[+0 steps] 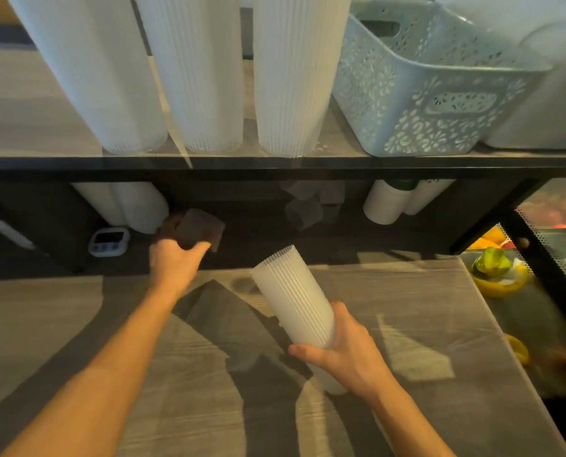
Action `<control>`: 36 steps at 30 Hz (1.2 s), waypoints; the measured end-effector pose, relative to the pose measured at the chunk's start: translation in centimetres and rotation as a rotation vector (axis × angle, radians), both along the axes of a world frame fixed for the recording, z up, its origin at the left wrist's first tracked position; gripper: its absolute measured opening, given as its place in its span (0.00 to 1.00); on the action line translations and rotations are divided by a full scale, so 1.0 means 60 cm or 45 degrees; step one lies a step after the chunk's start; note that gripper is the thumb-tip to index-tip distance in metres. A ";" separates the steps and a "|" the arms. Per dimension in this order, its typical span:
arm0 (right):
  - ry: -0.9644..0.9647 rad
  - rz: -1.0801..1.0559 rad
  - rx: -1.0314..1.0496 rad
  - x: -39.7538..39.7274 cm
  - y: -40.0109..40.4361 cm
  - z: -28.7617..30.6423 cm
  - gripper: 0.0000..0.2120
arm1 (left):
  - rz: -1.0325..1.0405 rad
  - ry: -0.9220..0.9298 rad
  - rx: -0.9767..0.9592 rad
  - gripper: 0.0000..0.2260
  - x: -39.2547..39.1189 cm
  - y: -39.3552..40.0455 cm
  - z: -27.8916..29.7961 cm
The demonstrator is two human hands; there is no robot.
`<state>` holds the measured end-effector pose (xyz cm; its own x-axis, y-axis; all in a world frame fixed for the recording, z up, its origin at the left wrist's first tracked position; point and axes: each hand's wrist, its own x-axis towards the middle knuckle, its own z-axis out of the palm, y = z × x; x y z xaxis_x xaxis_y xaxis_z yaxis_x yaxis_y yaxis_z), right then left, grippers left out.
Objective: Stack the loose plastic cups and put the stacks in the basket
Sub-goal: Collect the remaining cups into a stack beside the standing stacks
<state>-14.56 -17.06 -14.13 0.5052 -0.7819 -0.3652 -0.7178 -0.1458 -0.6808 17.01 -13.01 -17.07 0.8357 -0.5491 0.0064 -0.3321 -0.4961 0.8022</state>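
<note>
My right hand grips a stack of translucent white plastic cups near its lower end, tilted over the wooden counter with the rims pointing up and away. My left hand reaches under the dark shelf and holds a single cup that looks dark in the shadow. A pale blue perforated basket sits on the upper shelf at the right; its inside is hidden from here. Three tall cup stacks stand on that shelf to the basket's left.
Under the shelf are more white cup stacks, paper cups, loose dim cups and a small digital timer. A glass case with fruit borders the counter on the right. The dark shelf edge overhangs the counter's back.
</note>
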 end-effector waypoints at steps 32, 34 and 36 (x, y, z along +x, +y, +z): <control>-0.178 0.007 -0.066 -0.079 0.010 -0.008 0.39 | -0.777 0.524 -0.115 0.25 -0.282 -0.020 0.126; -0.160 -0.022 -0.105 -0.085 0.000 -0.006 0.39 | -0.662 0.618 -0.173 0.23 -0.264 -0.055 0.122; -0.111 -0.055 -0.144 -0.092 -0.012 -0.005 0.39 | -0.494 0.499 -0.108 0.17 -0.243 -0.097 0.115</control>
